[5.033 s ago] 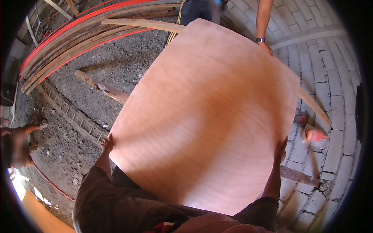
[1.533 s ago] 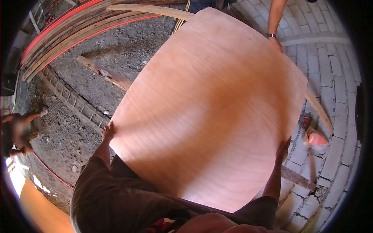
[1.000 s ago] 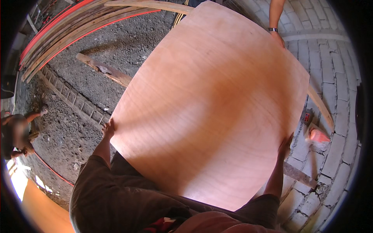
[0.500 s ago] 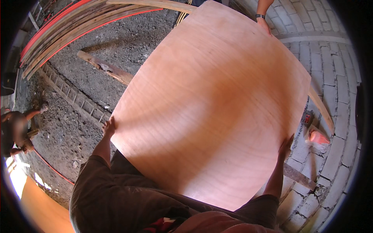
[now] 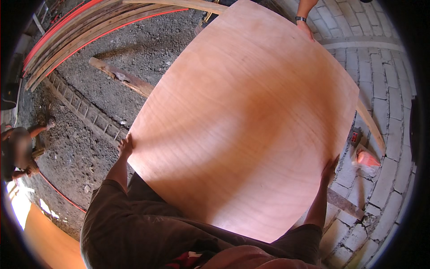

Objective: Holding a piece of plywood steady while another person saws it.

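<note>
Left hand (image 5: pixel 126 146) and right hand (image 5: pixel 330 166) grasp side edges of plywood sheet (image 5: pixel 251 116), frame centre. Another person's hand (image 5: pixel 306 28) holds its far edge, top right.

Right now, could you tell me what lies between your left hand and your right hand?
The head view shows only the large reddish plywood sheet between them: the left hand grips its left edge, the right hand its right edge.

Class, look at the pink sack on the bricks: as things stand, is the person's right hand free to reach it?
Probably not: the right hand grips the edge of the big plywood sheet, and the pink sack lies apart on the bricks beyond it.
</note>
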### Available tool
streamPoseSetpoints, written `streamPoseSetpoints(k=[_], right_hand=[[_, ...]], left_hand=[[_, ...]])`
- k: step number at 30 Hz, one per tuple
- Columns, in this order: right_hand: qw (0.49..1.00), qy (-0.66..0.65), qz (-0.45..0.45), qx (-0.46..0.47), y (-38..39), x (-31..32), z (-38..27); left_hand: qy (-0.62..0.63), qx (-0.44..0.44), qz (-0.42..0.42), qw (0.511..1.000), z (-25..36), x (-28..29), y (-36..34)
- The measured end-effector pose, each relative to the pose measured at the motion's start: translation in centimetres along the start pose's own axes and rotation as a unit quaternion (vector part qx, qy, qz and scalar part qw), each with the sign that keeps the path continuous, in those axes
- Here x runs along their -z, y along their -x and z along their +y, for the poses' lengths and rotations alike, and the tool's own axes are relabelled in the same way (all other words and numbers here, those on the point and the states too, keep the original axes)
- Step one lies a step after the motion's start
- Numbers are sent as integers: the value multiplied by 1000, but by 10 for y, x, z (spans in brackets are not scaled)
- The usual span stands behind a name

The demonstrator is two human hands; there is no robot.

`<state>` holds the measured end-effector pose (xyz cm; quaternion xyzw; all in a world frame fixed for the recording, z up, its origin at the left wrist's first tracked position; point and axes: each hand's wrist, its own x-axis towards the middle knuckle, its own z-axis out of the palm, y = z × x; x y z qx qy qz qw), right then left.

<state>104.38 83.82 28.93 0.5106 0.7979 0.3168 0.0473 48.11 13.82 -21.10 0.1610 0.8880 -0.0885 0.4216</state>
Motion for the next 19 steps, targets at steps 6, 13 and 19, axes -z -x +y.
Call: streamPoseSetpoints(k=[6, 13, 19], right_hand=[[1000, -15, -13, -18, 2, 5, -4], [999, -43, 4, -16, 1, -1, 2], [998, -34, -24, -40, 0, -8, 7]], left_hand=[[65, 23, -3, 998, 4, 5, 4], [108, 46, -1, 993, 9, 14, 12], [48, 12, -21, 999, 6, 12, 8]])
